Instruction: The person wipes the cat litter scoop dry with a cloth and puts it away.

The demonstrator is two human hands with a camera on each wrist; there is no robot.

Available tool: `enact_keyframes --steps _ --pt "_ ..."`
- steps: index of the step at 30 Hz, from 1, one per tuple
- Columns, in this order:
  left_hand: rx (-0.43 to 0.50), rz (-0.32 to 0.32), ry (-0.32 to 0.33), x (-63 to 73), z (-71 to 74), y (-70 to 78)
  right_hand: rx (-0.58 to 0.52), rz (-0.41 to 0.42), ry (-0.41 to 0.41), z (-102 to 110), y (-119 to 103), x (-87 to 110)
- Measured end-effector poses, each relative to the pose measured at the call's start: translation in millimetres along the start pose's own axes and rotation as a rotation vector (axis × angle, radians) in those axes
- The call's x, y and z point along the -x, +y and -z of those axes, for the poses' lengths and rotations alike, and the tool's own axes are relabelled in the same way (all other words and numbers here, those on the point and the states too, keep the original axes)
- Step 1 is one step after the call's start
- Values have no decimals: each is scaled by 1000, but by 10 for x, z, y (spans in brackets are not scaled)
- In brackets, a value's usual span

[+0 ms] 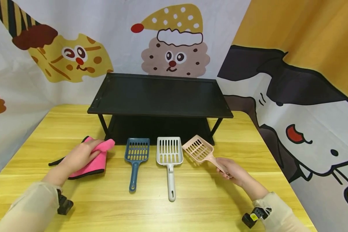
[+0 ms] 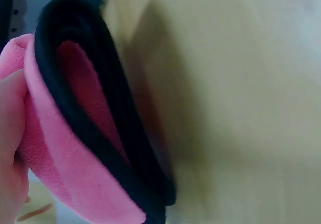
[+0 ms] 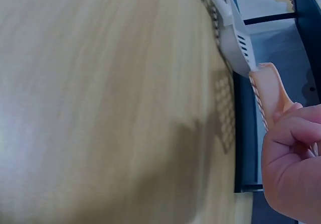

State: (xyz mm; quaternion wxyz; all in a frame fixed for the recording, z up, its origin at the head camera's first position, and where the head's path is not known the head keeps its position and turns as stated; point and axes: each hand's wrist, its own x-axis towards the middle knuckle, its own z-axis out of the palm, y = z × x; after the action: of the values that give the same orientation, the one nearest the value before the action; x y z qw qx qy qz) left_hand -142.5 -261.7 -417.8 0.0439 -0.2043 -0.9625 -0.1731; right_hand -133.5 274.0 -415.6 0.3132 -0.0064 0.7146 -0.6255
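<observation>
My left hand (image 1: 82,154) grips a folded pink cloth (image 1: 97,162) with black edging, at the left of the table; in the left wrist view the cloth (image 2: 75,148) bulges from the hand, its dark border looping open. At the right, my right hand (image 1: 230,169) holds the handle of a peach slotted litter scoop (image 1: 199,149), its head raised off the table beside the white scoop. The white litter scoop (image 1: 170,158) lies in the middle with its handle toward me. Left of that lies a blue litter scoop (image 1: 135,161). Fingers curl round the peach handle in the right wrist view.
Behind the scoops stands a black two-level rack (image 1: 162,95), its lower shelf (image 1: 159,129) close behind the scoop heads. The wooden table (image 1: 133,212) reaches toward me. A cartoon-printed curtain (image 1: 121,19) hangs behind and along both sides.
</observation>
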Motion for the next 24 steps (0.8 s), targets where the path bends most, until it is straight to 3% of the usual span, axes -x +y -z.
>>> enact_keyframes --steps 8,16,20,24 --pt "-11 -79 94 -85 278 155 10 32 -47 -39 -153 -9" --pt "-20 -77 10 -299 431 476 52 16 -79 -247 -266 -79" --pt "-15 -132 4 -425 437 627 66 0 -105 -334 -298 -119" --pt "-18 -226 45 -553 438 787 65 -7 -129 -418 -335 -159"
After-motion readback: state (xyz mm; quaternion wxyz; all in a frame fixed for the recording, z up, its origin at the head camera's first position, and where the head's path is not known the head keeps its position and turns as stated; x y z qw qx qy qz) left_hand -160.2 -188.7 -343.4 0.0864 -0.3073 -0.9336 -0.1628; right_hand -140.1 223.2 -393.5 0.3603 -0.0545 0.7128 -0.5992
